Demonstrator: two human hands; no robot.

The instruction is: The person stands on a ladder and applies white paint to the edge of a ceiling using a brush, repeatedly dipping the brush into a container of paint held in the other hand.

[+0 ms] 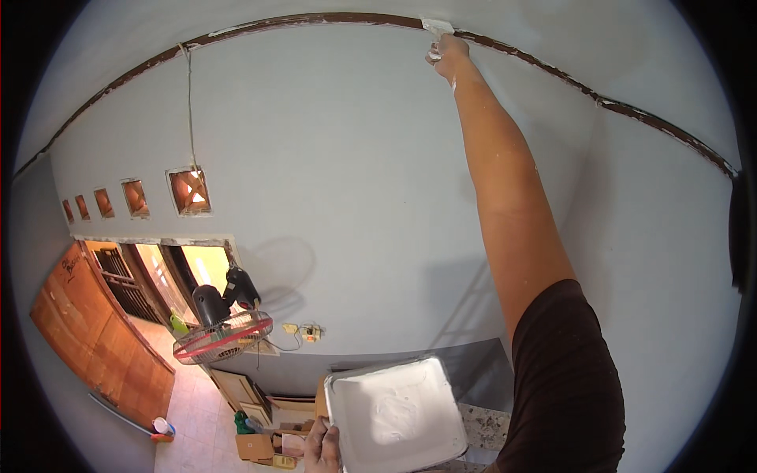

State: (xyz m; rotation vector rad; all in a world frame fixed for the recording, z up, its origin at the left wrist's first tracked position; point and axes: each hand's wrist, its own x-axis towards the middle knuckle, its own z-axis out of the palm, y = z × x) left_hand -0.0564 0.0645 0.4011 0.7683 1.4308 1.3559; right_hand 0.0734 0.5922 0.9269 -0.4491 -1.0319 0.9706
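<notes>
My right arm reaches up, and my right hand [448, 57] grips a white-coated flat tool [438, 28], too small to make out exactly, at the dark strip [520, 55] along the join of pale wall and ceiling. The strip has white smears on it. At the lower edge, my left hand [322, 443] grips the left side of a rectangular tray [355, 430] with thick white paint or paste in it.
Below left are a wall fan [222, 335], cords and sockets [311, 333], a window [201, 264], an open wooden door [102, 315], and stacked boards and cardboard boxes [254, 448]. A cord [189, 110] hangs by small wall openings [189, 191]. A ladder-like shadow falls on the wall.
</notes>
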